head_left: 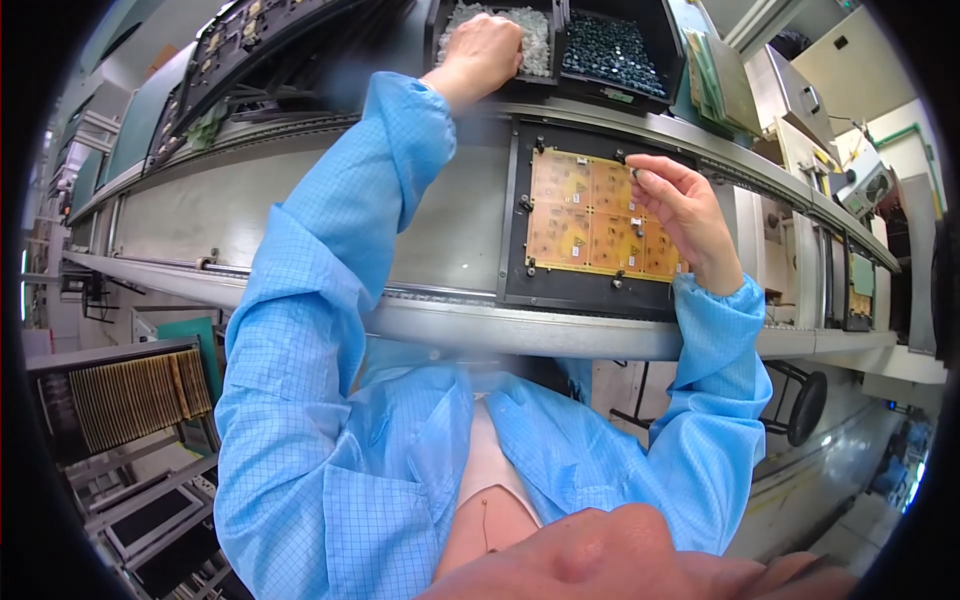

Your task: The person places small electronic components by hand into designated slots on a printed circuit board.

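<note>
I have the black frame (517, 230) beneath my right hand (687, 207), with the yellow board (562, 235) set in it. From those fingertips most of the board lies leftward and back toward the body, its long axis running side to side; the right hand is plainly the nearer one. Up and left of them, well apart, sits the bin (540, 88), where my left hand (478, 58) is curled onto white parts (537, 38); I can't tell whether its fingers hold any. My right thumb and forefinger look pinched on a small dark part (635, 173).
</note>
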